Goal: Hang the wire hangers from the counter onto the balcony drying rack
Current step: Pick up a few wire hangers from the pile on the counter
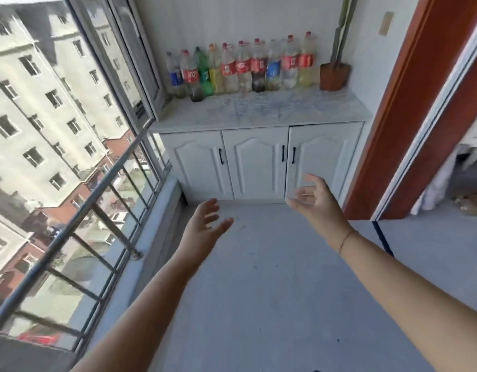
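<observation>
Straight ahead, beyond both hands, the bench runs left to right. Faint thin outlines on its top may be the wire hangers, too blurred to confirm. Empty, fingers spread: left hand, right hand; the right is judged nearer.

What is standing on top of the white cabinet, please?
A row of plastic bottles along the back and a potted plant at right. The doors hide its inside.
</observation>
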